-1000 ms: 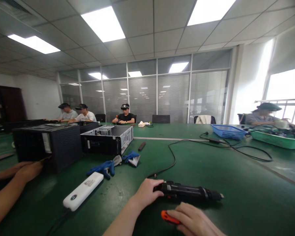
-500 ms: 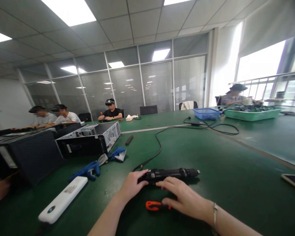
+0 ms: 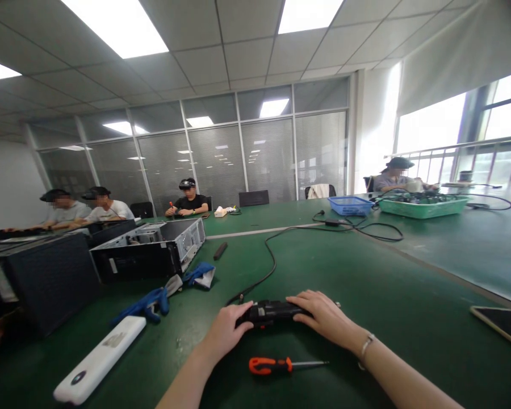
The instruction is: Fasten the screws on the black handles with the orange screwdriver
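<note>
A black electric screwdriver lies crosswise on the green table, its cord leading off from the left end. My left hand is closed around that left end, thumb on the near side. Over the right end, my right hand grips the body from above and covers most of the tip. Closer to me lies a screwdriver with an orange and black handle, its metal shaft pointing right; neither hand touches it.
An open computer case, blue gloves and a white bar-shaped device are on the left. A phone lies at right. Farther back stand a blue basket and a green tray. Several people sit around.
My right hand has moved from above the orange screwdriver, up and right onto the electric screwdriver's right end. The orange screwdriver is now uncovered. My left hand keeps its hold.
</note>
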Available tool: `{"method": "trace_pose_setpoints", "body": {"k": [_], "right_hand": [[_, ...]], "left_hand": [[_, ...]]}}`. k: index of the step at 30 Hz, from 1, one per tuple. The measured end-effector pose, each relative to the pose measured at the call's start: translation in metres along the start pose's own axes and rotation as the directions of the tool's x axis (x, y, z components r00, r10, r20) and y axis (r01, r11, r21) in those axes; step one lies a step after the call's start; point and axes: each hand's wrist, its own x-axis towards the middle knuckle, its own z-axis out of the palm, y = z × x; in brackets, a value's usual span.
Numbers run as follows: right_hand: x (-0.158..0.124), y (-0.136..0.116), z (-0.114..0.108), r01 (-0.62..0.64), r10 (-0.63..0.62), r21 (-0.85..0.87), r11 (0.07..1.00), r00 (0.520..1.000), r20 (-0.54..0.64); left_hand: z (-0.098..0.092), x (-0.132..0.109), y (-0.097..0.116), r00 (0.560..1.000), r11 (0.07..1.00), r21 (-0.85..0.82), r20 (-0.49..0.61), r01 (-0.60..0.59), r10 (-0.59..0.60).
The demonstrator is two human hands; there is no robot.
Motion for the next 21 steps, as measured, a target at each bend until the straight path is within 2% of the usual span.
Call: {"method": "trace_pose_setpoints", "body": {"k": [4,7,8,10,12,15,16,17,21], "right_hand": [[0.004,0.018,0.003,-0.055,0.054,-0.020,0.998,0.997,-0.052],[0.004,0.047,0.002,-0.218,0.205,-0.111,0.970,0.972,-0.119],[0.002,0.059,0.000,-0.317,0.293,-0.159,0.935,0.943,-0.159],[-0.005,0.082,-0.006,-0.510,0.456,-0.218,0.832,0.853,-0.256],[-0.015,0.105,-0.012,-0.617,0.542,-0.230,0.752,0.778,-0.318],[-0.030,0.137,-0.020,-0.787,0.670,-0.260,0.559,0.614,-0.418],[-0.034,0.147,-0.022,-0.813,0.691,-0.264,0.518,0.580,-0.431],[-0.037,0.156,-0.024,-0.828,0.705,-0.266,0.493,0.560,-0.435],[-0.041,0.183,-0.029,-0.838,0.746,-0.216,0.501,0.545,-0.383]], "left_hand": [[0.000,-0.001,-0.006,0.998,0.999,0.042,-0.056,-0.029,0.031],[-0.001,-0.002,-0.009,0.997,0.997,0.069,-0.071,-0.019,0.024],[-0.002,-0.002,-0.009,0.997,0.997,0.075,-0.068,-0.014,0.019],[-0.004,-0.002,-0.007,0.999,0.997,0.080,-0.049,-0.009,0.013],[-0.005,-0.003,-0.003,1.000,0.997,0.081,-0.026,-0.008,0.010],[-0.005,-0.003,0.000,1.000,0.997,0.076,-0.001,-0.015,0.015],[-0.004,-0.003,0.000,1.000,0.997,0.074,0.006,-0.018,0.018],[-0.003,-0.003,0.000,1.000,0.997,0.071,0.014,-0.022,0.021],[0.000,-0.005,-0.003,0.999,0.997,0.070,0.041,-0.030,0.028]]}}
